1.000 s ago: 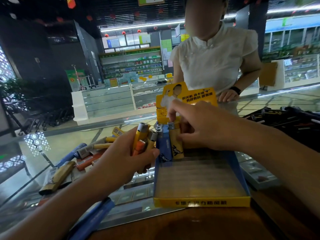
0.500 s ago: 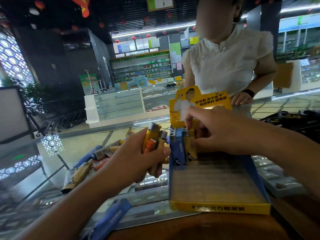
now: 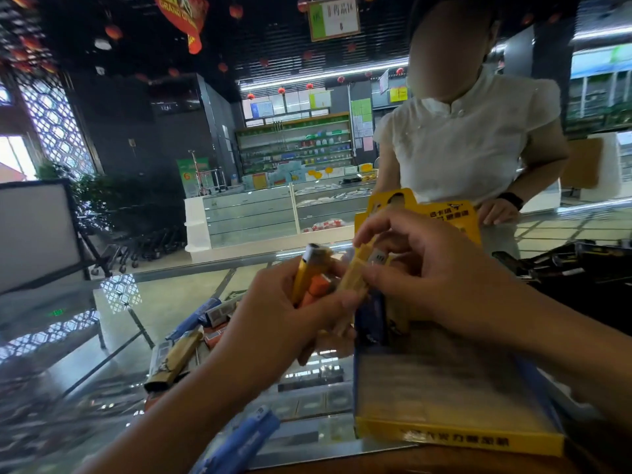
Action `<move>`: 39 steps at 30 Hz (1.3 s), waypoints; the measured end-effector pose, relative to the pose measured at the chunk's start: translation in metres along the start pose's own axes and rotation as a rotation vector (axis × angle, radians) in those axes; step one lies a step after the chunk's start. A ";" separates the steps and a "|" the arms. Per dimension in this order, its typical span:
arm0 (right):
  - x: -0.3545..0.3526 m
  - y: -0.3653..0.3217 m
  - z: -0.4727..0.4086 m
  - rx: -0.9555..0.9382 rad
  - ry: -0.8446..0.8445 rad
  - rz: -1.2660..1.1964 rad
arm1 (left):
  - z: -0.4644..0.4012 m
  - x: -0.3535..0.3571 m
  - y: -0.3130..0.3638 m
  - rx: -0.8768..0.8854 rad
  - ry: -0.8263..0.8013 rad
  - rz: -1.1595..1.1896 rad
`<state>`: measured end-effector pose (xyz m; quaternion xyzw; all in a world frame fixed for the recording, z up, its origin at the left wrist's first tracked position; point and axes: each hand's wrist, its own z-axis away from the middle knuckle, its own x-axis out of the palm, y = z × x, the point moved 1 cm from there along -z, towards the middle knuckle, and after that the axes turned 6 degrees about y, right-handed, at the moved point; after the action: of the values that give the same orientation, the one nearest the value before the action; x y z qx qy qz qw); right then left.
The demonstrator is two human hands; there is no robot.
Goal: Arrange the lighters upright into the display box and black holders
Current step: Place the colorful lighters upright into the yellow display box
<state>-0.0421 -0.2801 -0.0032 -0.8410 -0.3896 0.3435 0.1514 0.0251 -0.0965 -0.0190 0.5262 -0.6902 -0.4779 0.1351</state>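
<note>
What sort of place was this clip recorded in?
Most likely a shop, perhaps a pharmacy: glass counters, stocked shelves behind them, and a yellow display box of lighters on the near counter.

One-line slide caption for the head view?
Right hand pulls a yellow lighter from the left hand's bunch.

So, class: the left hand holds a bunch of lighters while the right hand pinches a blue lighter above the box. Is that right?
Not quite. The head view shows the right hand pinching a yellow lighter, not blue. The left hand does hold the bunch, beside the box.
</note>
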 end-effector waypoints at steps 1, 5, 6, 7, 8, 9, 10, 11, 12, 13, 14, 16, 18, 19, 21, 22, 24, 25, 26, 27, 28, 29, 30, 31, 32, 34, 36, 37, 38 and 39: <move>-0.003 0.000 -0.002 0.005 0.032 -0.027 | -0.001 -0.002 0.000 -0.024 0.015 0.040; -0.009 -0.001 -0.004 0.043 0.058 -0.084 | -0.002 -0.003 0.001 -0.085 0.027 0.116; -0.009 -0.001 -0.004 0.048 0.055 -0.083 | -0.002 -0.003 0.001 -0.087 0.021 0.110; -0.008 -0.001 -0.004 0.051 0.052 -0.085 | -0.002 -0.003 0.001 -0.090 0.010 0.121; -0.008 -0.001 -0.003 0.055 0.050 -0.089 | -0.002 -0.003 0.001 -0.093 0.006 0.133; -0.008 -0.001 -0.003 0.062 0.049 -0.088 | -0.002 -0.003 0.000 -0.100 0.008 0.145; -0.008 -0.001 -0.003 0.070 0.046 -0.084 | -0.003 -0.004 0.000 -0.095 0.011 0.132; -0.008 -0.001 -0.004 0.079 0.041 -0.076 | -0.003 -0.004 0.000 -0.073 0.009 0.084; -0.008 -0.002 -0.004 0.087 0.038 -0.067 | -0.003 -0.005 -0.001 -0.036 0.007 0.004; -0.008 -0.002 -0.004 0.096 0.038 -0.063 | -0.003 -0.005 0.000 -0.004 0.014 -0.072; -0.008 -0.003 -0.004 0.107 0.044 -0.064 | -0.003 -0.006 0.000 0.022 0.027 -0.132; -0.008 -0.003 -0.004 0.129 0.072 -0.075 | -0.003 -0.007 -0.002 0.041 0.034 -0.207; -0.007 -0.003 -0.004 0.134 0.113 -0.077 | -0.002 -0.007 -0.003 0.065 -0.006 -0.292; -0.005 -0.002 -0.003 0.136 0.129 -0.071 | -0.001 -0.006 -0.002 0.077 -0.032 -0.307; -0.002 -0.001 -0.003 0.137 0.134 -0.078 | 0.001 -0.003 0.002 0.077 -0.071 -0.281; -0.002 0.000 -0.003 0.135 0.128 -0.094 | 0.002 -0.001 0.005 0.069 -0.088 -0.251; -0.002 0.001 -0.003 0.141 0.109 -0.148 | 0.003 0.000 0.006 0.010 -0.118 -0.149; -0.003 0.001 -0.003 0.145 0.095 -0.185 | 0.003 -0.001 0.005 -0.035 -0.134 -0.078; -0.004 0.000 -0.003 0.142 0.076 -0.219 | 0.002 -0.002 0.003 -0.066 -0.152 -0.015; -0.004 -0.001 -0.002 0.133 0.056 -0.244 | 0.001 -0.001 0.001 -0.090 -0.170 0.026; -0.005 -0.002 -0.003 0.118 0.041 -0.260 | 0.001 -0.001 0.000 -0.098 -0.189 0.056; -0.005 -0.003 -0.003 0.111 0.035 -0.277 | 0.001 -0.001 -0.001 -0.099 -0.206 0.086; -0.004 -0.003 -0.003 0.115 0.038 -0.300 | 0.000 -0.001 -0.002 -0.101 -0.218 0.103; -0.004 -0.004 -0.003 0.126 0.047 -0.323 | 0.000 -0.001 -0.003 -0.113 -0.225 0.115; -0.003 -0.004 -0.003 0.132 0.057 -0.330 | 0.000 -0.001 -0.003 -0.131 -0.221 0.122; -0.003 -0.003 -0.003 0.119 0.075 -0.291 | 0.000 -0.002 -0.003 -0.168 -0.209 0.131; -0.003 -0.003 -0.004 0.112 0.070 -0.261 | -0.001 -0.002 -0.005 -0.185 -0.201 0.128; -0.003 -0.002 -0.004 0.109 0.056 -0.257 | -0.001 -0.002 -0.005 -0.185 -0.207 0.122; -0.003 -0.001 -0.004 0.102 0.035 -0.240 | -0.001 -0.002 -0.006 -0.179 -0.219 0.114; -0.003 0.000 -0.004 0.096 0.012 -0.212 | 0.000 -0.002 -0.007 -0.173 -0.234 0.103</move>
<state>-0.0411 -0.2823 0.0014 -0.7888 -0.4587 0.3387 0.2296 0.0302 -0.0949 -0.0242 0.4173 -0.6836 -0.5861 0.1226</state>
